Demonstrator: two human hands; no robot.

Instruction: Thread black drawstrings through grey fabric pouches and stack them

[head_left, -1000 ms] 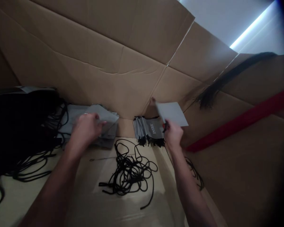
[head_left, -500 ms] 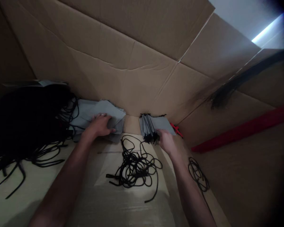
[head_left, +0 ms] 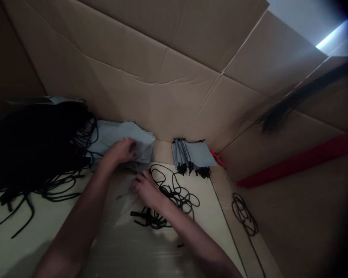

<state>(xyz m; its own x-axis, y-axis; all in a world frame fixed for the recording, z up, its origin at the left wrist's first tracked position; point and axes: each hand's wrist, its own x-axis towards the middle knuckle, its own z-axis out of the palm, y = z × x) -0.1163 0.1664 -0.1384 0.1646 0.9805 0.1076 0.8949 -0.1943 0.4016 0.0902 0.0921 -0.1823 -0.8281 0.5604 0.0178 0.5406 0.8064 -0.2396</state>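
Observation:
My left hand [head_left: 119, 151] lies on a loose pile of grey fabric pieces [head_left: 124, 135], fingers curled at its near edge. My right hand [head_left: 143, 188] hangs over a tangle of black cord [head_left: 159, 195], close to a thin metal wire [head_left: 122, 197], fingers slightly apart. I cannot tell whether it touches the wire. To the right of both hands sits a neat stack of grey fabric bags [head_left: 191, 154] with black cord ends bunched along its near side.
A large dark mass of black cords [head_left: 31, 146] fills the left side. Cardboard walls surround the pale cardboard floor [head_left: 208, 193]. Small red scissors [head_left: 217, 158], a black cord coil [head_left: 243, 214], a red strap [head_left: 295, 160] and a black bundle [head_left: 278, 116] lie right.
My right hand has let go of the grey sheet, now lying on the stack, and moved left over the black cord. My left hand stays on the pile. The view has shifted slightly.

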